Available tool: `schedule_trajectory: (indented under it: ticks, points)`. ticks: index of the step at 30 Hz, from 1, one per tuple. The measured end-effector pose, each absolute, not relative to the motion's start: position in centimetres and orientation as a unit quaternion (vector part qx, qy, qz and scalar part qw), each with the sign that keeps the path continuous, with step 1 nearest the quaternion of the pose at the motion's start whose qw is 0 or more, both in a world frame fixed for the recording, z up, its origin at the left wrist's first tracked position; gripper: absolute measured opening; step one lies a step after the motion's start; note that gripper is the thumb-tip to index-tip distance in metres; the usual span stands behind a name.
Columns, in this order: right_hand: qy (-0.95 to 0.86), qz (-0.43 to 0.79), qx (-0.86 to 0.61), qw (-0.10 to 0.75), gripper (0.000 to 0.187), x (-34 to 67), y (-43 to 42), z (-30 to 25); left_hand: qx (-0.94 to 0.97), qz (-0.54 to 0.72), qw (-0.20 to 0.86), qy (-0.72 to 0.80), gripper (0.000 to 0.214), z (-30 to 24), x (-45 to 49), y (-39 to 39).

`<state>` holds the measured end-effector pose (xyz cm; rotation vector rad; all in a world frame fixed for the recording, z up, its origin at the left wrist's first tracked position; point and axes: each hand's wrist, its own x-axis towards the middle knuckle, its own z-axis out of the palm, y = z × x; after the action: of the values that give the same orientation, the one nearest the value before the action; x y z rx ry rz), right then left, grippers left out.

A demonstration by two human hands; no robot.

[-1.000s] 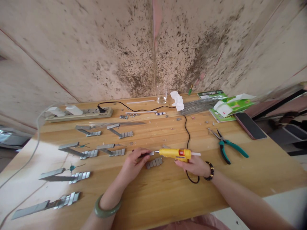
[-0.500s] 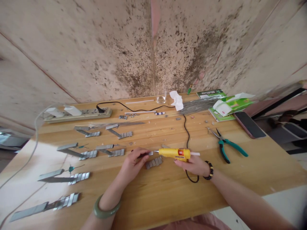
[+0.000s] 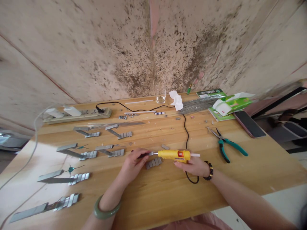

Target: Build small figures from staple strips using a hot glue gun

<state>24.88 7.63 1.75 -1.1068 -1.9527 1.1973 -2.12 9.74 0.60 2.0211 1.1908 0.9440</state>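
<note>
My right hand (image 3: 192, 166) is wrapped round the grip of a yellow hot glue gun (image 3: 173, 155), a white glue stick (image 3: 195, 155) poking out of its back. The gun's nozzle points left and meets, or nearly meets, the end of a small grey strip (image 3: 150, 153). Pinching that strip is my left hand (image 3: 133, 166), whose fingers cover most of it. Just below the nozzle a ridged grey piece (image 3: 154, 163) lies on the wooden table (image 3: 153, 198). Another small grey block (image 3: 165, 147) rests behind the gun.
Several grey bent assemblies (image 3: 72, 179) stand at the left. Behind them sits a power strip (image 3: 79, 115). Teal-handled pliers (image 3: 224, 143) and a phone (image 3: 249, 124) lie to the right. A glass (image 3: 160, 97), a tissue (image 3: 177, 100) and a wire bundle (image 3: 199, 105) are along the wall.
The glue gun's nozzle has shifted slightly left and down towards the end of the grey strip. My left hand has stayed almost still.
</note>
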Motion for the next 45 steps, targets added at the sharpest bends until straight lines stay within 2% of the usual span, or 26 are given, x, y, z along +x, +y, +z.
schedule_trajectory:
  ticks: [12,45]
  points:
    - [-0.747,0.435,-0.396,0.310,0.025,25.0,7.9,1.3,0.755,0.367,0.307,0.448,0.015,0.5,-2.2,9.8]
    - [-0.751,0.420,-0.412,0.300,0.030,24.9,7.6,1.5,0.762,0.366,0.292,0.447,0.017,0.6,-2.1,9.8]
